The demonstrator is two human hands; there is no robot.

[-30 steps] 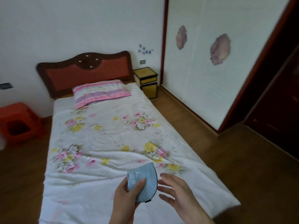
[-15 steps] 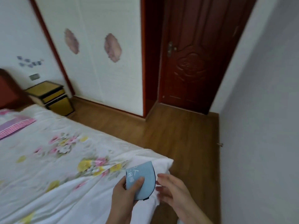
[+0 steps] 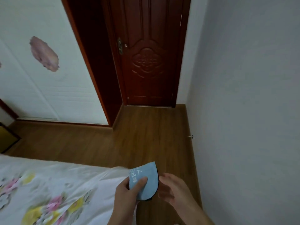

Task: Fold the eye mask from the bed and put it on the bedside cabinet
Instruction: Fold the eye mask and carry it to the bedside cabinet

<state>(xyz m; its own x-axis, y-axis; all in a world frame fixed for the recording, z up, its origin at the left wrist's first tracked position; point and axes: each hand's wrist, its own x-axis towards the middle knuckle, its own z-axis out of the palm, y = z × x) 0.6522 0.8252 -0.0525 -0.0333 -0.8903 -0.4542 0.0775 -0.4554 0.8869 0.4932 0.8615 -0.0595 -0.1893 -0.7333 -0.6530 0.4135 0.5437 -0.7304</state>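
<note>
The folded light blue eye mask (image 3: 146, 177), with white printed characters and a dark edge, is pinched in my left hand (image 3: 128, 192), thumb pressed on its front. My right hand (image 3: 173, 187) hovers just to the right of the mask with its fingers apart, holding nothing. Both hands are over the foot corner of the bed (image 3: 48, 189), which has a white floral cover. Only a yellow corner of the bedside cabinet (image 3: 7, 140) shows at the far left edge.
A dark red wooden door (image 3: 149, 54) stands shut straight ahead. White wardrobe panels (image 3: 48, 78) with pink flower prints line the left. A grey wall (image 3: 251, 103) with a small door stopper (image 3: 191, 136) closes the right side. Wooden floor (image 3: 129, 140) lies between bed and door.
My view has swung right, away from the bed and pillow toward the door and the grey wall. The mask stays in my left hand, with my right hand beside it.
</note>
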